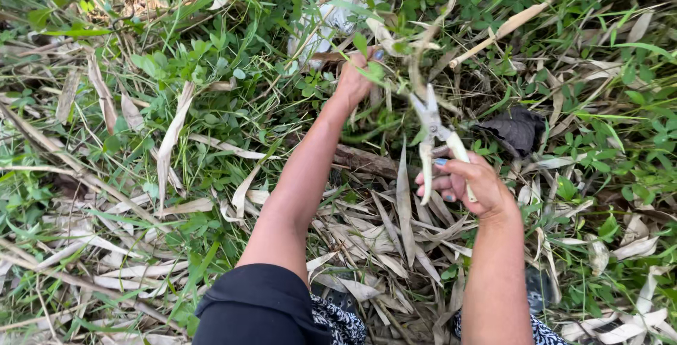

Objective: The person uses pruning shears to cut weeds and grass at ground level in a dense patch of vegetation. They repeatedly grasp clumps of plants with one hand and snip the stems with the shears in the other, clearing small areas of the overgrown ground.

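Gripping pruning shears (438, 137) — green stem (395, 70)

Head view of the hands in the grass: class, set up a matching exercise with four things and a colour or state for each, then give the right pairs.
Things:
1. left hand
2. right hand
3. pruning shears
4. dry leaf

States:
A. pale handles, blades at a stem
B. dark and crumpled on the ground
C. grips the plant stems
D. holds the shear handles

Pairs: 1-C, 2-D, 3-A, 4-B
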